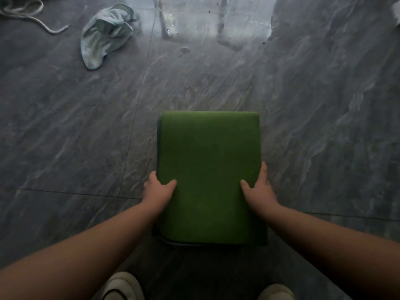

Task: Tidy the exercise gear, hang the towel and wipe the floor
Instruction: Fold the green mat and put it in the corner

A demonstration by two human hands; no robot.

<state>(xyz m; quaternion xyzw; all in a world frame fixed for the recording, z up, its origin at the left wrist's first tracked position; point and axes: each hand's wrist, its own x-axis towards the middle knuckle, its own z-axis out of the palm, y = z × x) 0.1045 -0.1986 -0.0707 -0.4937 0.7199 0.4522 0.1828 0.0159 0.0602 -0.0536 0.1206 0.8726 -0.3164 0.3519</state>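
A folded green exercise mat (pixel 208 165) is held flat in front of me above the dark floor. My left hand (pixel 159 189) grips its left edge, thumb on top and fingers underneath. My right hand (pixel 258 188) grips the right edge the same way. A crumpled light blue towel (pixel 106 33) lies on the floor at the far left. A white rope (pixel 23 15) lies loose in the top left corner.
The floor is dark grey marbled tile (pixel 313 105) with a shiny wet-looking patch and droplets (pixel 184 49) at the far middle. My two light-coloured shoes (pixel 122 286) show at the bottom edge. A pale object (pixel 397 11) sits at the top right corner.
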